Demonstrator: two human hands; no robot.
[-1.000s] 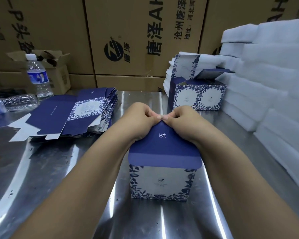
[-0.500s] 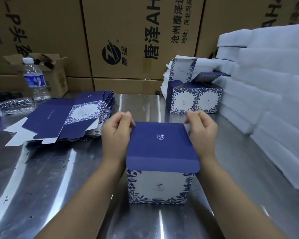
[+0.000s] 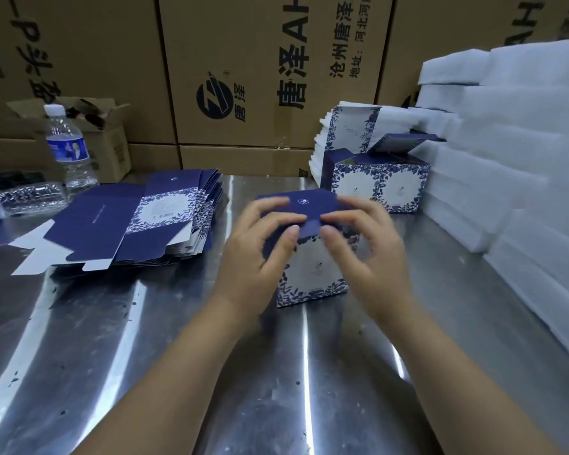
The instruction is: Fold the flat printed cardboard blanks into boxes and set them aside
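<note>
Box standing upright mid-table, just past our forearms, and both hands are on its dark blue lid. We've got the left hand and the right hand curled over the lid's front edge, fingers on top and thumbs against the front lip, pinching it between them.

We judge this to be thin printed card: very light, hollow, stiff along the folds but quick to dent or crease on a flat panel. The finish looks smooth, so it may slide on the steel table. We'd lift it by two opposite walls close to the corners, with a light squeeze and never across the lid.

Hard to read here: the hands are blurred and cover the tuck flap, so we can't tell whether it is seated. The box's bottom and back wall are hidden too.

Further out on the left lies the stack of flat blanks, fanned. Far right of centre, finished boxes stand with one lid up, tight beside white foam sheets that run off the right edge. A water bottle stands far left. Brown cartons wall off the back, their print cut off at the top.
</note>
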